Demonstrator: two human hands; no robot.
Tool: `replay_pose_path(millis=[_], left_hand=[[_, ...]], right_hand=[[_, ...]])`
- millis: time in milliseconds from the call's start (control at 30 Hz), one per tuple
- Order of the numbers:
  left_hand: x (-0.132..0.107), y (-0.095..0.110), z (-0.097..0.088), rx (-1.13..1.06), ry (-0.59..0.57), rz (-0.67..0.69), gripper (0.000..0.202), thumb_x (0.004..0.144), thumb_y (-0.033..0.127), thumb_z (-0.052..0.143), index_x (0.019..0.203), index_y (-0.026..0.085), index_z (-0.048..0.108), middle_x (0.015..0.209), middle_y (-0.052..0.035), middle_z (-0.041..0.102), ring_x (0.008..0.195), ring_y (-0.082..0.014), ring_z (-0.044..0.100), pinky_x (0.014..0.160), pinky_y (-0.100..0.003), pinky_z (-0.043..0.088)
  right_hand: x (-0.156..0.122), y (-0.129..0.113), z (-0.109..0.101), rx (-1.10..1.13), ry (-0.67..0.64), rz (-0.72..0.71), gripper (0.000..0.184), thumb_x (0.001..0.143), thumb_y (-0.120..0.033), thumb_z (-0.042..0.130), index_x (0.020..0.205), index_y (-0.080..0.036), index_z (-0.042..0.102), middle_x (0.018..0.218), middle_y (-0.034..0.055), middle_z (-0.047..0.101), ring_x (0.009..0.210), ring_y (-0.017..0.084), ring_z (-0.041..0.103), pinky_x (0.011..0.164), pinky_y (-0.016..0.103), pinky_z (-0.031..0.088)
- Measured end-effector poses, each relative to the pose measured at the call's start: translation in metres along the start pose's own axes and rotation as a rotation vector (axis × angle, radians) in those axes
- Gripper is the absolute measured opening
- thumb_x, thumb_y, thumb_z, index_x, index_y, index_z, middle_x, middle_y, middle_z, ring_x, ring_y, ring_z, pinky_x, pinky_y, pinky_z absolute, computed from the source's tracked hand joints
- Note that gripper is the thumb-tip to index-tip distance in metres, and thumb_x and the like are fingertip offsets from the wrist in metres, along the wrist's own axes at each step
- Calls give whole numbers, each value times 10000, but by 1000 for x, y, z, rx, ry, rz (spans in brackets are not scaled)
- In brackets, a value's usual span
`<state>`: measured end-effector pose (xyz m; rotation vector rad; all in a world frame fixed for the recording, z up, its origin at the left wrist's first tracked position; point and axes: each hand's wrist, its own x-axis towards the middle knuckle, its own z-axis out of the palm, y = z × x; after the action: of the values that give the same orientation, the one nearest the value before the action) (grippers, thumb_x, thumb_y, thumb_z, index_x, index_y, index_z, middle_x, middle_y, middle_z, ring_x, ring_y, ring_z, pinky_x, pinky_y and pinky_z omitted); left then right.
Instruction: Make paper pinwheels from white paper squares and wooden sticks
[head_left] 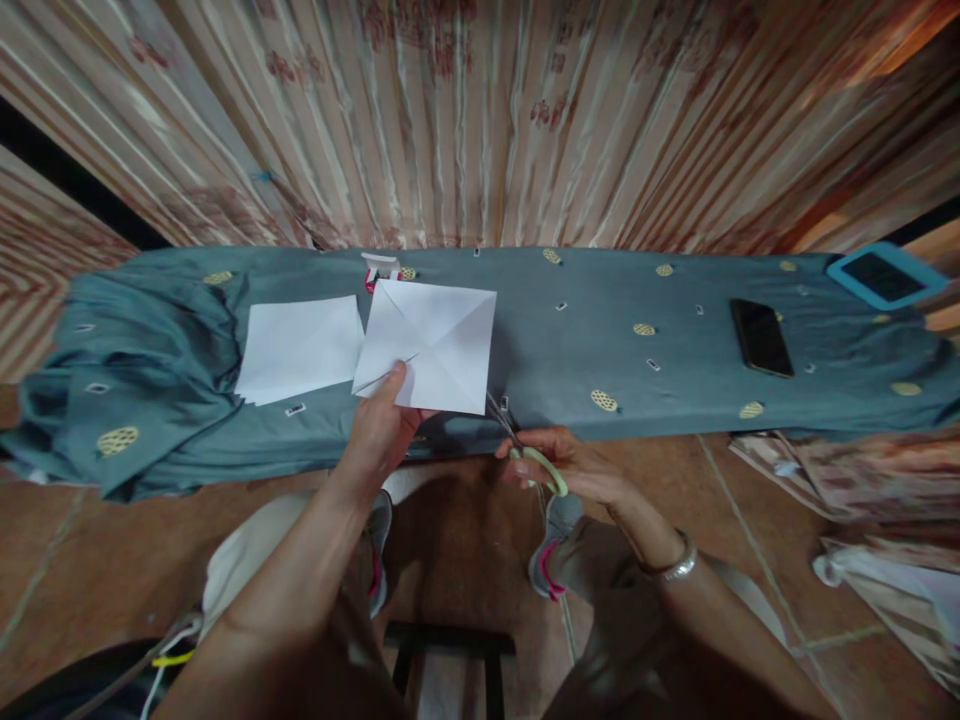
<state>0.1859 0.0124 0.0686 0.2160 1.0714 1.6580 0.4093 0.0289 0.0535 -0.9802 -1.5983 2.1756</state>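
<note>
My left hand (pixel 386 418) pinches the creased paper (pixel 435 345); right of it, my right hand (pixel 581 465) grips scissors (pixel 543 462); behind it, a red-white box (pixel 382 266), any lettering too small to read.

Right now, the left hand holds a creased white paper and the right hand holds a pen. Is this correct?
Not quite: the head view shows the right hand holding scissors, not a pen. The left hand does hold the creased white paper.

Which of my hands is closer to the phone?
Right. Your right hand, holding the scissors, is left of the phone and closer to you; your left hand, gripping the creased paper, is farther left.
</note>
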Motion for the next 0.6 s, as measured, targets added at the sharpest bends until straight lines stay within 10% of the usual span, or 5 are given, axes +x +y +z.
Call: replay_pose_path(millis=[600], left_hand=[[-7,-6,8,55,-12,-32,269,896,139,505,1127,164,641,919,-15,733,738,-133,688,610,-195,570]], right_hand=[[2,-5,8,-69,7,-21,456,712,-555,722,821,-117,654,684,22,625,585,94,526,542,249,447]])
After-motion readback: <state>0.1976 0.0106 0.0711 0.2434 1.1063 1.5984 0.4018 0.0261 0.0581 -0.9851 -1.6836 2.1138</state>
